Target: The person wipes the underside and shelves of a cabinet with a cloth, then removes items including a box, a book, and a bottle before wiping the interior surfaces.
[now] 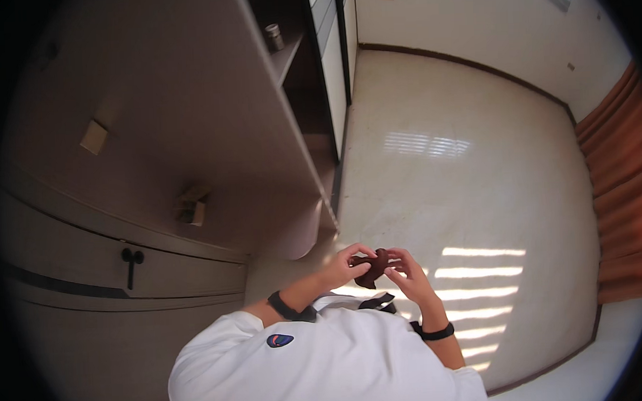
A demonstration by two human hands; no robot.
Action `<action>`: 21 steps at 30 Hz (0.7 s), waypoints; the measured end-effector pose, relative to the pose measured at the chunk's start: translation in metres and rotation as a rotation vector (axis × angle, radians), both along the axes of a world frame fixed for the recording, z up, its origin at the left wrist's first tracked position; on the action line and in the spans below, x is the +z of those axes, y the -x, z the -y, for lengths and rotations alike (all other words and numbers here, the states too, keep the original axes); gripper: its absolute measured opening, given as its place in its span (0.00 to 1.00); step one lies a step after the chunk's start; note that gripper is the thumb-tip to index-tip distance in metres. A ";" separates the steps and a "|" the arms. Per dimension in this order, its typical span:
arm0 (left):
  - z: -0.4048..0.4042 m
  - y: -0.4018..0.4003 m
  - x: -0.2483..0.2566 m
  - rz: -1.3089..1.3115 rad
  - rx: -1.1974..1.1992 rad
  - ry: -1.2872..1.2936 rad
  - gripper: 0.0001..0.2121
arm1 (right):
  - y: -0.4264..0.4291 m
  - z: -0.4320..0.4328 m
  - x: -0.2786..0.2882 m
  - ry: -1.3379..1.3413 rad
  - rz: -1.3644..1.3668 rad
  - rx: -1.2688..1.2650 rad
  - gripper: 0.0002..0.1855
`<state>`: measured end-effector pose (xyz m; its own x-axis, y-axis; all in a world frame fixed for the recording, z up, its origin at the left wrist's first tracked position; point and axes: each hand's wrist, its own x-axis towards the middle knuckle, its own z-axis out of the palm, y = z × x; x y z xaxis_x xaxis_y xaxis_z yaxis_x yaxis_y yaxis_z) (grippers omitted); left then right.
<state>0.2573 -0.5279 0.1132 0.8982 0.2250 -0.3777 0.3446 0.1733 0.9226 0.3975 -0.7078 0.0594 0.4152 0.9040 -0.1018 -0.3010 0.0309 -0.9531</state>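
Observation:
A small dark reddish-brown object (376, 269), which looks soft like cloth or leather, is between my two hands in front of my white shirt. My left hand (349, 266) grips its left end between thumb and fingers. At its other side, my right hand (405, 275) has its thumb and fingertips on or close to it; whether they press on it cannot be told. Both wrists wear black bands. What exactly the object is cannot be made out.
On the left stands a brown wooden cabinet panel (215, 113) beside open shelves with a small cylindrical container (274, 37). Drawers with a black handle (132, 256) lie at the lower left. An orange curtain (622, 198) hangs at the right. Striped sunlight falls on the floor (476, 193).

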 end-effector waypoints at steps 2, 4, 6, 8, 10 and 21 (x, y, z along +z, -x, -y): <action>0.015 -0.052 0.000 -0.004 -0.119 -0.100 0.13 | -0.034 0.023 -0.018 -0.045 -0.099 -0.074 0.27; 0.024 -0.087 0.000 0.065 -0.189 -0.185 0.13 | -0.060 0.033 -0.023 -0.103 -0.134 -0.120 0.29; 0.029 -0.112 0.000 0.127 -0.242 -0.270 0.14 | -0.080 0.037 -0.017 -0.161 -0.159 -0.149 0.30; 0.032 -0.139 0.008 0.175 -0.294 -0.428 0.15 | -0.101 0.035 -0.022 -0.208 -0.214 -0.147 0.31; 0.024 -0.168 0.007 0.196 -0.342 -0.467 0.17 | -0.124 0.027 -0.025 -0.197 -0.263 -0.175 0.31; -0.052 -0.330 -0.009 0.398 -0.475 -0.438 0.23 | -0.315 -0.040 -0.035 -0.250 -0.426 -0.123 0.27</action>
<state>0.5871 -0.4760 0.1046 0.9859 -0.1647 0.0299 -0.0824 -0.3218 0.9432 0.7127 -0.6679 0.0243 0.4885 0.8696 -0.0722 -0.6414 0.3017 -0.7054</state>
